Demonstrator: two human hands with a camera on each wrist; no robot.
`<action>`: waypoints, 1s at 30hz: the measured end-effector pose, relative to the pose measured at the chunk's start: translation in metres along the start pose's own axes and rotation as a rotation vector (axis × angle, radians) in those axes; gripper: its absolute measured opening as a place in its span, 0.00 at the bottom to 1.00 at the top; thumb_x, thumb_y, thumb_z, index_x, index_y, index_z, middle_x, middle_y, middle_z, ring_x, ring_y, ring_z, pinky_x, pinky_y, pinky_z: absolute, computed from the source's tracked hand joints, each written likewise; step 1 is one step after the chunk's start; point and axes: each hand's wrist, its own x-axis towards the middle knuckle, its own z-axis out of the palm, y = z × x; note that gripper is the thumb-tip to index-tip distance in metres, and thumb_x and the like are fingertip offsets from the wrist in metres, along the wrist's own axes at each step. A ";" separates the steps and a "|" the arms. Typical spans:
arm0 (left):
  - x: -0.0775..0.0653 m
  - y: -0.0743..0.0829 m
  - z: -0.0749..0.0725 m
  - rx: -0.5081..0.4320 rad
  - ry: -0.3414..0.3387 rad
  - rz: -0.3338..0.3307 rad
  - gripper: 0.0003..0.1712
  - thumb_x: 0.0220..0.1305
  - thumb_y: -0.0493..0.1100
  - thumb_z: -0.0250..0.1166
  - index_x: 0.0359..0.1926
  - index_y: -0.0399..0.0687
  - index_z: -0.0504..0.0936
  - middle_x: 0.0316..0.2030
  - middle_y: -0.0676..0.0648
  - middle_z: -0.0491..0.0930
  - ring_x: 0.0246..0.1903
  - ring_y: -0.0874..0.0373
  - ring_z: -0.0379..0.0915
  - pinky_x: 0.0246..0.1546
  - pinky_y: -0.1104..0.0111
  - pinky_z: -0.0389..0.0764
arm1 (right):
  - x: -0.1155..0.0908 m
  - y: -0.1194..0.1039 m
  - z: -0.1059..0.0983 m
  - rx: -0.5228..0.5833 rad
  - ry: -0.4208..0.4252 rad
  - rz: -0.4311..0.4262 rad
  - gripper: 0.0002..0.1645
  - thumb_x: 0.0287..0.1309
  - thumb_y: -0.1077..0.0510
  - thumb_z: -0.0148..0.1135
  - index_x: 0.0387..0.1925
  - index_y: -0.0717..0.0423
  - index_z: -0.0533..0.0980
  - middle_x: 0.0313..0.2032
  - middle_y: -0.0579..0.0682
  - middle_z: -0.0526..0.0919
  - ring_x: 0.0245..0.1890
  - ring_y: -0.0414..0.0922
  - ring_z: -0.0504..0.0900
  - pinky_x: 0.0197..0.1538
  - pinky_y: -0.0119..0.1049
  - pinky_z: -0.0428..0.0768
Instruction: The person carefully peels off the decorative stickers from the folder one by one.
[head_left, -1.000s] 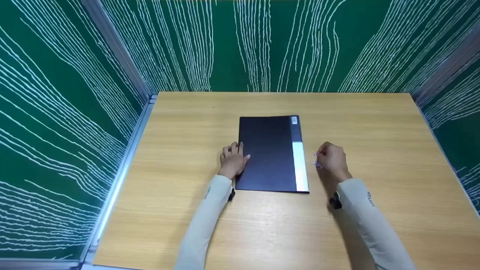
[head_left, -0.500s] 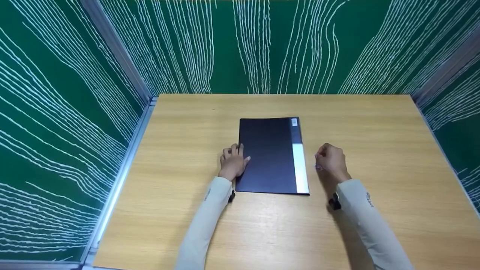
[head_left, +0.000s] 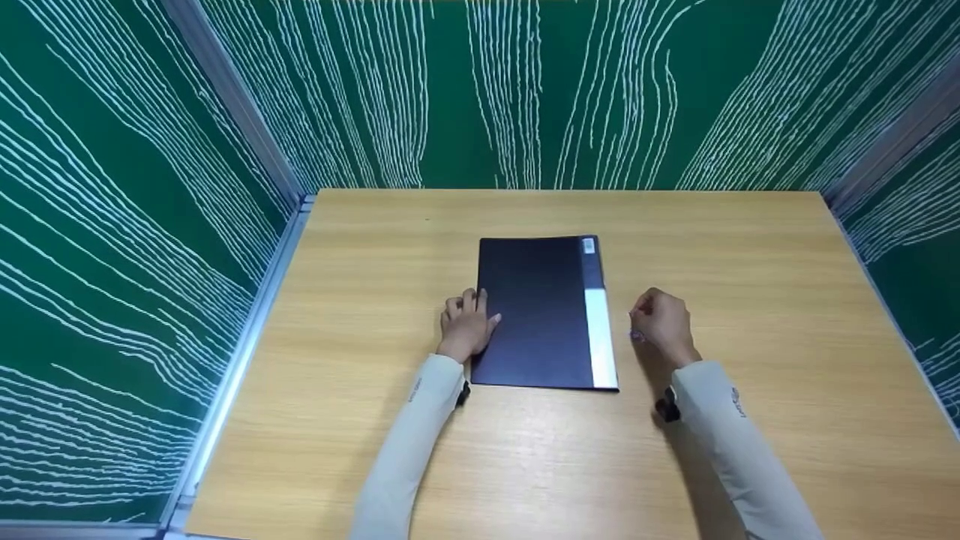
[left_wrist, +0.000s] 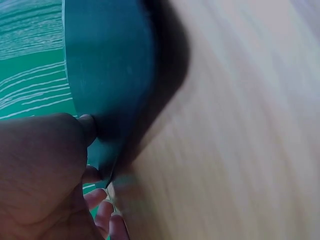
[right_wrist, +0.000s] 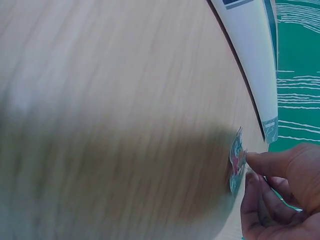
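I see the left hand point(head_left: 463, 328), fingers apart, touching the dark folder point(head_left: 536, 315) between the side edges of the surface point(head_left: 787, 300); the right hand point(head_left: 665, 324) pinches a small patterned cutout point(right_wrist: 235, 162), half hidden by its fingers.

Bright, glare on tabletop point(head_left: 536, 457), soft shadows, hazy wrist views

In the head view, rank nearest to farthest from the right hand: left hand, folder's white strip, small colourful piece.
1. Small colourful piece: pinched in the right hand.
2. White strip: right side of the dark folder.
3. Left hand: at the folder's left edge.
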 end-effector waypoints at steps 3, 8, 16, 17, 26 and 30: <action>0.000 -0.001 0.000 0.017 -0.010 -0.001 0.38 0.78 0.62 0.41 0.79 0.51 0.48 0.76 0.44 0.49 0.70 0.39 0.48 0.67 0.47 0.62 | -0.001 0.001 0.001 0.005 -0.011 0.006 0.06 0.61 0.66 0.59 0.37 0.66 0.78 0.34 0.63 0.84 0.24 0.45 0.80 0.24 0.29 0.75; 0.002 -0.003 0.000 0.051 -0.025 -0.010 0.38 0.77 0.63 0.39 0.79 0.51 0.47 0.76 0.43 0.48 0.71 0.39 0.48 0.67 0.47 0.62 | -0.002 0.000 0.002 0.004 -0.034 0.009 0.06 0.62 0.65 0.60 0.39 0.65 0.77 0.34 0.62 0.83 0.24 0.45 0.81 0.25 0.30 0.76; 0.007 0.000 0.000 0.052 -0.041 -0.004 0.38 0.78 0.62 0.40 0.79 0.50 0.47 0.76 0.42 0.47 0.70 0.39 0.48 0.69 0.49 0.62 | -0.004 -0.009 0.003 -0.001 -0.072 -0.008 0.12 0.61 0.64 0.59 0.44 0.68 0.75 0.42 0.66 0.83 0.39 0.56 0.84 0.40 0.47 0.83; 0.008 0.000 -0.001 0.060 -0.043 0.003 0.39 0.77 0.62 0.41 0.79 0.49 0.47 0.76 0.41 0.47 0.70 0.39 0.48 0.68 0.49 0.63 | -0.004 -0.011 0.004 -0.003 -0.081 -0.008 0.13 0.61 0.63 0.59 0.46 0.68 0.75 0.43 0.66 0.83 0.42 0.58 0.83 0.44 0.49 0.83; 0.004 0.008 -0.008 0.084 -0.010 0.073 0.39 0.76 0.60 0.48 0.76 0.41 0.55 0.73 0.31 0.53 0.66 0.33 0.54 0.66 0.51 0.70 | -0.007 -0.025 0.009 0.006 -0.150 0.002 0.22 0.68 0.57 0.54 0.53 0.72 0.73 0.48 0.69 0.82 0.48 0.61 0.82 0.52 0.54 0.80; 0.005 0.013 -0.008 0.113 0.019 0.082 0.40 0.75 0.60 0.49 0.75 0.38 0.58 0.71 0.30 0.57 0.65 0.32 0.57 0.64 0.51 0.72 | -0.007 -0.024 0.009 -0.011 -0.161 -0.020 0.24 0.68 0.56 0.54 0.54 0.74 0.74 0.47 0.69 0.83 0.46 0.61 0.83 0.52 0.55 0.80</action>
